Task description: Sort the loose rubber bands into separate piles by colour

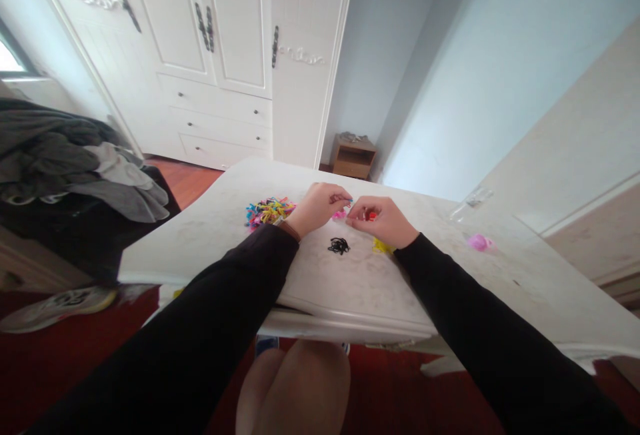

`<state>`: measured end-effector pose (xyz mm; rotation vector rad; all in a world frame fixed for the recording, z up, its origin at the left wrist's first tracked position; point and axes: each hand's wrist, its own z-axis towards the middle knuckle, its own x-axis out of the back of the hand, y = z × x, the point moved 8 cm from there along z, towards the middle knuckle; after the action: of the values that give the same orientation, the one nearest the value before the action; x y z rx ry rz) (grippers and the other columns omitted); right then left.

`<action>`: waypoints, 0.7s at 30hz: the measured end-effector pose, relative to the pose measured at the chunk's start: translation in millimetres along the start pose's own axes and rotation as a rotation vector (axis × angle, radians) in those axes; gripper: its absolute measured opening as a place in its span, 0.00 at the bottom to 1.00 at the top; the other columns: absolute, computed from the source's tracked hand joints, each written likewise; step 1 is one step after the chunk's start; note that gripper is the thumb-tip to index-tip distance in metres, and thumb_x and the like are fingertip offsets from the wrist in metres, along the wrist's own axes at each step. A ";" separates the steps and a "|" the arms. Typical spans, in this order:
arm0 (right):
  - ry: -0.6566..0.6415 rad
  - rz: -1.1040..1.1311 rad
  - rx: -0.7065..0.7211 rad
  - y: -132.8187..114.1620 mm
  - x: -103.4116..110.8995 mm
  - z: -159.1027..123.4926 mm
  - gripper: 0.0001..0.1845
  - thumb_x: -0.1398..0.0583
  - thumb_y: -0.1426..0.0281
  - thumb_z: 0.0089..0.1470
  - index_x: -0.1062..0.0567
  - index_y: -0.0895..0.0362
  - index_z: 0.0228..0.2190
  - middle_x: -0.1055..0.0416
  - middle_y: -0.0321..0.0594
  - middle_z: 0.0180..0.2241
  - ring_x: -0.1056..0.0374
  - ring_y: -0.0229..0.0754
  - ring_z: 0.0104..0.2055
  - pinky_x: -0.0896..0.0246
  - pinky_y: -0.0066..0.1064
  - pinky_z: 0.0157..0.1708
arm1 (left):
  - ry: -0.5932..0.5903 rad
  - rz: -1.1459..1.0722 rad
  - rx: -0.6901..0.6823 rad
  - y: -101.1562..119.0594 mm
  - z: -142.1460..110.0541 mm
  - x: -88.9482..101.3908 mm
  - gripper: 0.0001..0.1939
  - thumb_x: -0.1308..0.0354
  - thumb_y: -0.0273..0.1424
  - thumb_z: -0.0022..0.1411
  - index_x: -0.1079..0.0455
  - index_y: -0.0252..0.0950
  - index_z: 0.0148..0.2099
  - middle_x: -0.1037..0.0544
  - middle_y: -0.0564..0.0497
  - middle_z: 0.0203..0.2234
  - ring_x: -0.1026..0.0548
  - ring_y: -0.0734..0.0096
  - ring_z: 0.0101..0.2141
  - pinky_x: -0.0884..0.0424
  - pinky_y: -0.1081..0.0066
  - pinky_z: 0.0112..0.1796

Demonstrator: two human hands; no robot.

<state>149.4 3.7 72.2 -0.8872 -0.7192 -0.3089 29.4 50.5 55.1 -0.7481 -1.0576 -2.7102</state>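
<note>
My left hand point(323, 207) is closed in a pinch above the table, with small bits of blue and red, seemingly elastic bands, at its fingertips. Close beside it, my right hand point(381, 220) is also pinched; what its fingertips hold is too small to make out. A mixed heap of colourful elastic bands point(269, 211) lies left of my left hand. Black bands point(339, 245) form a small pile nearer to me. Pink bands point(339, 214) lie between the hands. Yellow bands point(381, 246) and red bands point(371, 217) are partly hidden by my right hand.
The white table point(310, 281) spreads under both arms. A clear glass or plastic container point(471, 204) and a pink crumpled item point(479, 242) are at the right. Dark clothes point(60, 155) are heaped at the left. A white wardrobe point(220, 81) and small wooden cabinet point(354, 157) stand behind.
</note>
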 end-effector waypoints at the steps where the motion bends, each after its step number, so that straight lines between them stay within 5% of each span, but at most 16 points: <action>1: 0.088 -0.024 0.018 -0.7 7.7 0.3 0.05 0.34 0.68 0.51 0.21 0.56 0.26 0.27 0.36 0.27 0.33 0.37 0.29 0.40 0.31 0.29 | -0.001 0.003 -0.006 0.6 0.0 -0.1 0.06 0.38 0.24 0.60 0.18 0.34 0.36 0.16 0.48 0.29 0.21 0.70 0.29 0.29 0.73 0.32; 3: 0.183 -0.053 0.048 -1.8 16.6 0.0 0.04 0.34 0.68 0.52 0.21 0.55 0.29 0.27 0.38 0.32 0.32 0.38 0.32 0.38 0.31 0.29 | 0.003 0.008 -0.018 1.9 -0.3 0.2 0.07 0.38 0.24 0.60 0.18 0.33 0.37 0.17 0.48 0.28 0.22 0.71 0.29 0.30 0.74 0.32; 7: 0.136 -0.095 0.060 -1.1 13.6 0.7 0.04 0.35 0.68 0.53 0.20 0.54 0.32 0.26 0.41 0.38 0.30 0.40 0.37 0.35 0.31 0.31 | 0.012 0.002 -0.031 2.6 -1.0 1.4 0.07 0.39 0.23 0.59 0.19 0.33 0.36 0.17 0.49 0.27 0.22 0.72 0.28 0.31 0.75 0.31; 21: 0.169 -0.072 -0.005 9.2 20.7 4.1 0.07 0.36 0.67 0.54 0.18 0.54 0.35 0.22 0.41 0.37 0.28 0.41 0.37 0.34 0.32 0.32 | 0.005 -0.048 0.018 -3.0 -1.3 0.2 0.07 0.39 0.25 0.61 0.20 0.33 0.40 0.17 0.47 0.28 0.21 0.70 0.29 0.28 0.73 0.32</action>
<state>167.5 13.4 82.6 -0.8304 -0.5944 -0.4450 27.8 51.9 52.6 -0.7221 -1.1115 -2.7372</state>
